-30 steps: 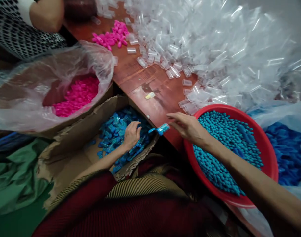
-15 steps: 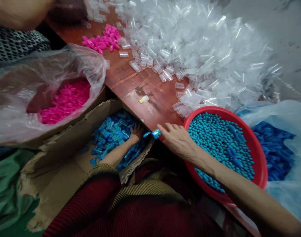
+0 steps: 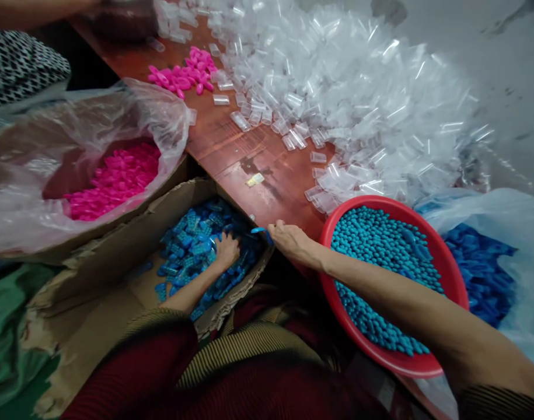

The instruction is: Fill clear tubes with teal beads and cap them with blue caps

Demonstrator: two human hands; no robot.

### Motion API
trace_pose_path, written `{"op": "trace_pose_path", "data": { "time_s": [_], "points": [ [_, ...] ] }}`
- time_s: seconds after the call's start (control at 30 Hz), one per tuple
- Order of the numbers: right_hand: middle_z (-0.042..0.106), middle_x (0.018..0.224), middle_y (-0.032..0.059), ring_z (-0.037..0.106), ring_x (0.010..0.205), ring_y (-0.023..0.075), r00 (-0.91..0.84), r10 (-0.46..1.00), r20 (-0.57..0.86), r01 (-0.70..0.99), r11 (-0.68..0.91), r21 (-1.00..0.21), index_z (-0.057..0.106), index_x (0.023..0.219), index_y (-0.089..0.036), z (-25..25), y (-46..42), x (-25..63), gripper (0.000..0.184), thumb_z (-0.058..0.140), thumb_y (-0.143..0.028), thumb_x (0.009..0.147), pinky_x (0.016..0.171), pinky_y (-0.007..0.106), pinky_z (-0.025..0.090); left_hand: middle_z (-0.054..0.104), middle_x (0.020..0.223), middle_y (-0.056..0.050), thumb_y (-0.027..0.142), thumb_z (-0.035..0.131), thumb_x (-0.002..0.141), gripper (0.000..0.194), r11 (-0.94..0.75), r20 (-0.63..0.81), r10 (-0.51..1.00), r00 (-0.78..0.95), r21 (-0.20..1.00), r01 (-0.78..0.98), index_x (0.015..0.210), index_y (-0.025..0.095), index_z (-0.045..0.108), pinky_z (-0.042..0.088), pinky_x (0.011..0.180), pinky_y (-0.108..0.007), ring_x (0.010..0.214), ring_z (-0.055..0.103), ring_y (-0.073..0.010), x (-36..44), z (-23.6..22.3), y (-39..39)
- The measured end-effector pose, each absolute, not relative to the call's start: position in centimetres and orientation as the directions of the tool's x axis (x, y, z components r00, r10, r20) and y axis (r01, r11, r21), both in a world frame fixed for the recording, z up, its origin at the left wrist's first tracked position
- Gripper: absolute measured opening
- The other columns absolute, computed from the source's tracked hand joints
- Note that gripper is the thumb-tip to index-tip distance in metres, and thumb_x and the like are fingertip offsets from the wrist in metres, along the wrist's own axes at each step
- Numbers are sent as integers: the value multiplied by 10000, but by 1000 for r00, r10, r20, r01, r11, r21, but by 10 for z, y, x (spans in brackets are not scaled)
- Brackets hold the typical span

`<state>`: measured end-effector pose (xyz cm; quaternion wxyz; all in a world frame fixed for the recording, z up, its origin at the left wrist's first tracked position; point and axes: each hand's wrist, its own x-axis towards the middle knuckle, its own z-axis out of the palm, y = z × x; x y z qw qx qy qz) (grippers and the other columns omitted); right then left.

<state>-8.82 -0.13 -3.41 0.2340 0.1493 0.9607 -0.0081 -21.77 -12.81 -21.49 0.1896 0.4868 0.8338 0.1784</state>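
Inside the cardboard box (image 3: 118, 245), my left hand (image 3: 227, 249) rests on a heap of small blue-filled plastic containers (image 3: 190, 233). Its fingers look apart, and no held piece shows. My right hand (image 3: 290, 240) is at the table edge just beyond the box's right corner, closed around a small blue plastic piece (image 3: 263, 232) with a flat, lid-like end sticking out to the left. The fingers hide most of that piece. Below my right forearm stands a red basin (image 3: 461, 291) of small blue pellets (image 3: 367, 233), with a few larger blue pieces on top.
Clear plastic tubes (image 3: 337, 87) are heaped across the brown table (image 3: 223, 151). Pink pieces (image 3: 183, 76) lie at its far left. A plastic-lined box holds more pink pieces (image 3: 118, 181). Blue parts (image 3: 481, 274) fill a bag at right. Another person's arm (image 3: 34, 11) shows at top left.
My left hand has moved left and slightly nearer over the containers. My right hand has shifted a little left, and the blue piece in it has turned, showing less of its body.
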Motion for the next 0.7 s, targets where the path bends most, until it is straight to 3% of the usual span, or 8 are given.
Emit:
{"op": "trace_pose_path", "data": {
  "time_s": [0.07, 0.17, 0.2, 0.27, 0.37, 0.5, 0.6, 0.7],
  "points": [
    [592, 1000, 141, 590, 886, 215, -872, 282, -400, 328, 943, -51, 515, 1062, -109, -34, 2, -92, 210, 391, -137, 895, 706, 303, 485, 566, 1213, -179, 250, 367, 871, 361, 490, -80, 841, -535, 530, 692, 1136, 155, 594, 358, 948, -596, 1236, 416, -342, -215, -189, -129],
    [605, 994, 110, 584, 877, 191, -909, 262, -324, 347, 906, -240, 496, 1041, -121, -29, 1, -99, 233, 525, -267, 862, 766, 298, 471, 566, 1236, -118, 301, 237, 935, 427, 412, 20, 819, -573, 674, 613, 1280, 166, 449, 447, 951, -383, 1140, 530, -197, -201, -138, -133],
    [608, 978, 98, 583, 858, 179, -924, 254, -284, 342, 882, -324, 494, 1026, -126, -25, -2, -100, 231, 529, -281, 860, 769, 296, 471, 573, 1225, -128, 324, 246, 937, 438, 263, 75, 816, -574, 835, 483, 1299, 147, 418, 467, 926, -353, 1108, 557, -193, -193, -121, -135],
    [609, 959, 81, 577, 829, 160, -952, 257, -168, 307, 803, -511, 492, 1004, -138, -19, -11, -97, 191, 518, -261, 860, 762, 294, 477, 553, 1257, -124, 381, 338, 916, 468, -21, 181, 814, -553, 959, 283, 1331, 168, 373, 471, 923, -349, 1118, 555, -214, -176, -90, -139],
    [608, 972, 73, 577, 836, 149, -950, 312, 6, 221, 685, -694, 501, 1021, -148, -13, -25, -85, 182, 507, -181, 842, 764, 292, 486, 553, 1240, -95, 318, 453, 886, 417, -160, 300, 722, -623, 949, 272, 1288, 208, 434, 448, 942, -343, 1117, 539, -207, -155, -64, -143],
    [623, 1006, 64, 588, 916, 147, -924, 336, 185, 65, 613, -787, 542, 1060, -168, -12, -36, -65, 205, 467, -151, 871, 818, 293, 485, 594, 1090, -58, 211, 495, 869, 294, -205, 404, 643, -651, 910, 361, 1160, 214, 535, 447, 900, -324, 1008, 555, -167, -146, -59, -145],
    [618, 1052, 63, 591, 938, 147, -918, 351, 185, 49, 564, -824, 528, 1157, -194, -6, -38, -51, 277, 500, -207, 881, 834, 297, 488, 605, 1047, -50, 182, 485, 871, 272, -212, 414, 662, -625, 903, 374, 1133, 213, 550, 453, 854, -297, 952, 562, -149, -148, -61, -148],
    [610, 975, 47, 594, 775, 120, -911, 397, 113, 105, 488, -867, 472, 1267, -214, 4, -38, -41, 406, 535, -256, 868, 716, 264, 515, 623, 980, -49, 234, 497, 867, 225, -165, 292, 763, -577, 951, 263, 1074, 194, 576, 462, 811, -287, 885, 573, -147, -152, -57, -153]
  ]
}}
